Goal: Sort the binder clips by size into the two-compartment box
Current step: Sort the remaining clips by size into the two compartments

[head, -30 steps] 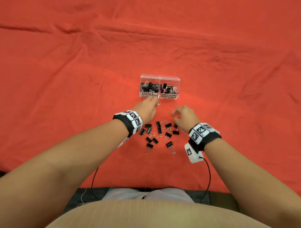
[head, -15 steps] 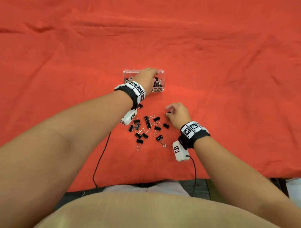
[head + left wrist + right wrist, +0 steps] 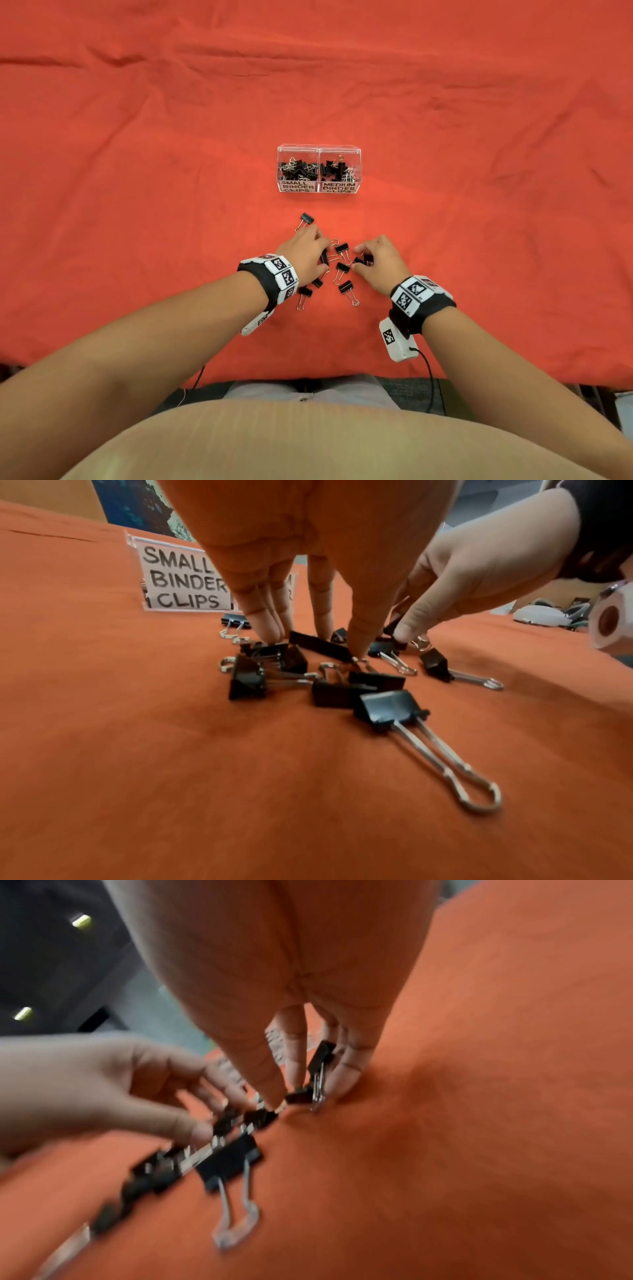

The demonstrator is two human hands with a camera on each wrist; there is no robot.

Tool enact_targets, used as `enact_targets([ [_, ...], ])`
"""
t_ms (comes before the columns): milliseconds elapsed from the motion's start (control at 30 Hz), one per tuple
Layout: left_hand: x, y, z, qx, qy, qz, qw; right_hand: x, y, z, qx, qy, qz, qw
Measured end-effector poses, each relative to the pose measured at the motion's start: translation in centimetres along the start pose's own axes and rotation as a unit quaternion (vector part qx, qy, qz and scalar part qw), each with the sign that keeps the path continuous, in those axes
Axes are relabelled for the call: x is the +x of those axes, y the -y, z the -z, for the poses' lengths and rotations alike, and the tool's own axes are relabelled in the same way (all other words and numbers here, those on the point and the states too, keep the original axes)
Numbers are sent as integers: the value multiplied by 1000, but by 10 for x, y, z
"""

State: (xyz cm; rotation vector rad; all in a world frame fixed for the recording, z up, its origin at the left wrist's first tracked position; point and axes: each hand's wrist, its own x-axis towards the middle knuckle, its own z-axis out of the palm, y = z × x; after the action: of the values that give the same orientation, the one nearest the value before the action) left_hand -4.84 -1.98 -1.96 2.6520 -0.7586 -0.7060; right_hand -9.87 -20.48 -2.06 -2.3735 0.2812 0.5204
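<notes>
While our left hand (image 3: pixel 306 254) sets straight fingers on loose clips (image 3: pixel 342 270), right hand (image 3: pixel 379 262) fingers pinch a small clip (image 3: pixel 301 1097); box (image 3: pixel 318 190) at 12 o'clock on red surface (image 3: pixel 137 171), w/ sorted clips.

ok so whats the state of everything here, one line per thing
two-compartment box: open-topped, upright on the cloth
small binder clips compartment: partly filled
medium binder clips compartment: partly filled
loose binder clips: unsorted, scattered on the cloth
left hand: fingertips down among the clips
right hand: pinches a small clip
red cloth: spread flat, wrinkled
</notes>
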Motion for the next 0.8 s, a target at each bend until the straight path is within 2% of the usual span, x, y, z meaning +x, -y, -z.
enact_targets([
  [233,3,2,-2,30,8,-13,999,1,0,-5,-32,-34,28,999],
  [433,3,4,-1,17,-1,-7,1000,21,19,33,147,-92,-44,984],
  [533,4,1,1,8,-14,-1,1000,42,44,60,189,-103,-41,976],
  [667,6,-6,6,29,-11,12,999,80,83,81,153,-119,-13,981],
  [800,8,-12,10,64,12,19,998,107,105,79,66,-99,0,993],
])
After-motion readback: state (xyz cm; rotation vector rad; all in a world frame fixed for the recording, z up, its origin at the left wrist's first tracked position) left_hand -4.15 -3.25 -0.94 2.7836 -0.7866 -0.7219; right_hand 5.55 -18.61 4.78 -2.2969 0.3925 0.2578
